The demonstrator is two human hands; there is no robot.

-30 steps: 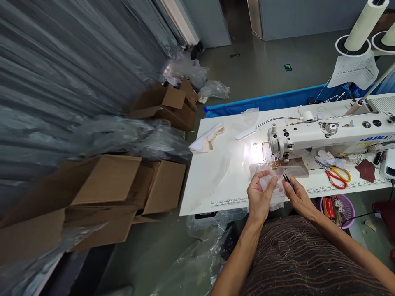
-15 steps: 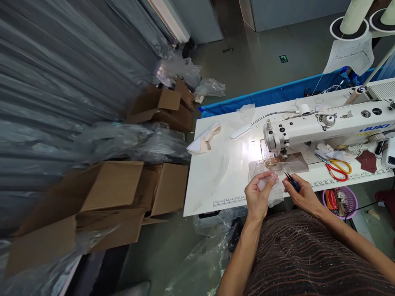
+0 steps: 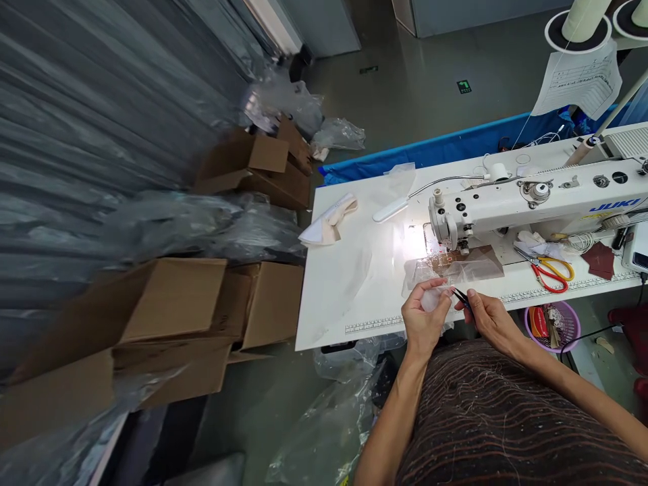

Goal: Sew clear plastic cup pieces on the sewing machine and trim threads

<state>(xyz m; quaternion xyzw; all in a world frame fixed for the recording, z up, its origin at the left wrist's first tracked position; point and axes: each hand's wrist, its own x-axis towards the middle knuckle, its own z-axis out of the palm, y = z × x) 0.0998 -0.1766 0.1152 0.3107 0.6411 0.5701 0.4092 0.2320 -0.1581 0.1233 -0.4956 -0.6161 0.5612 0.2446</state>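
The left hand [image 3: 422, 317] has its grip closed on a small piece of clear plastic film [image 3: 434, 297], pinched between thumb and fingers and lifted just above the near edge of the white tabletop [image 3: 349, 283], which keeps the limp sheet taut and facing up where it can be worked. Just to the right of that grip, the right hand [image 3: 489, 317] is closed around a dark thread snipper [image 3: 462, 297], whose tip points left and meets the film's edge, so both hands converge on one spot. Beyond the two grips, more transparent film [image 3: 455, 270] lies flat under the lamp glare and runs to the needle of the white sewing machine [image 3: 531, 206], apparently the seam end the held piece hangs from. Farther right of the right hand, red and yellow scissors [image 3: 549, 273] lie within easy reach. Well to the left, past the tabletop, open cardboard boxes [image 3: 202, 317] sit on the floor.
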